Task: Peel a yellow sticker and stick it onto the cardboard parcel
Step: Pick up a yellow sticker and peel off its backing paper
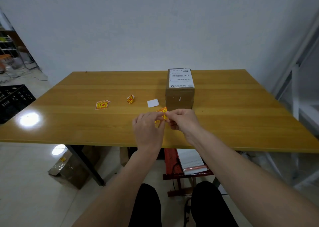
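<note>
Both forearms reach up from the bottom of the view and meet over the near half of the desk [69, 123]. Between them, the yellow sticker [162, 113] with red print is held just above the wood. The left hand [148, 128] pinches its lower left part with fingertips pressed together, and the right hand [181, 119] pinches its right edge between thumb and forefinger. Whether the backing has begun to part from the sticker cannot be told.

Directly beyond the right hand stands the cardboard parcel [179, 97], upright, with a white shipping label [181, 78] and barcodes on its top face. Just beyond the left hand's fingertips and left of the parcel lies a small white backing paper [153, 103]. Farther to the left of that hand sits a curled yellow sticker scrap [130, 99], and farther left again a small stack of yellow stickers [102, 104] lies flat. Well out to the left, beside the desk, is a black plastic crate [13, 99].
</note>
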`<action>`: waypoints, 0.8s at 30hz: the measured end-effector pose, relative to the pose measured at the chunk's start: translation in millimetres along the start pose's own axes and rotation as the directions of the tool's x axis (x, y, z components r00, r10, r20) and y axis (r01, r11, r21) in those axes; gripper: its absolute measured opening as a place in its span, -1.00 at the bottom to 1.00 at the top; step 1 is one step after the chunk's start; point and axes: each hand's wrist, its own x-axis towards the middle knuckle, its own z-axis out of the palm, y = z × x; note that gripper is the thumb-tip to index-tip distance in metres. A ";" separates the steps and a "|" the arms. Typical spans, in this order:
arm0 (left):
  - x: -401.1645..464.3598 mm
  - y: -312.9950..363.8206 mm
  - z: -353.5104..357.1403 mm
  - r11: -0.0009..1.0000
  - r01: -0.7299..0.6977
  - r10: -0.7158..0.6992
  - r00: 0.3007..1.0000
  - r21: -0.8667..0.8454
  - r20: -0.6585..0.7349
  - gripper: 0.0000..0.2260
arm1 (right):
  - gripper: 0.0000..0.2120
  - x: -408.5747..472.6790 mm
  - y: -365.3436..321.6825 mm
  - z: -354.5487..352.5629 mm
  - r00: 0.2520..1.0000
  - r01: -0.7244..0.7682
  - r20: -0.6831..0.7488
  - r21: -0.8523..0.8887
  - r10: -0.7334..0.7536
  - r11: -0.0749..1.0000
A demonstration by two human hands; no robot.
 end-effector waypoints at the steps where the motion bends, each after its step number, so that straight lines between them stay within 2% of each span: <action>1: -0.1 -1.0 0.6 1.000 -0.010 0.010 1.000 0.004 -0.010 -0.84 | -0.88 -0.2 -0.2 -0.7 1.000 -0.011 0.014 0.016 0.011 1.000; 6: -3.4 -5.3 5.7 0.999 -0.028 0.029 0.999 0.025 -0.036 -0.89 | -0.79 -2.9 -2.9 -3.0 0.995 -0.052 0.094 0.061 0.046 0.997; 12: -2.1 -4.6 5.3 0.997 -0.013 0.009 0.998 -0.070 -0.067 -0.93 | -0.88 -3.6 -1.2 -2.9 0.985 -0.093 0.152 0.084 0.079 0.992; 24: -1.0 4.1 0.5 0.911 0.253 -0.238 0.967 -0.326 0.087 -0.88 | -0.89 -3.3 3.4 -3.1 0.985 -0.027 0.171 0.101 0.009 0.994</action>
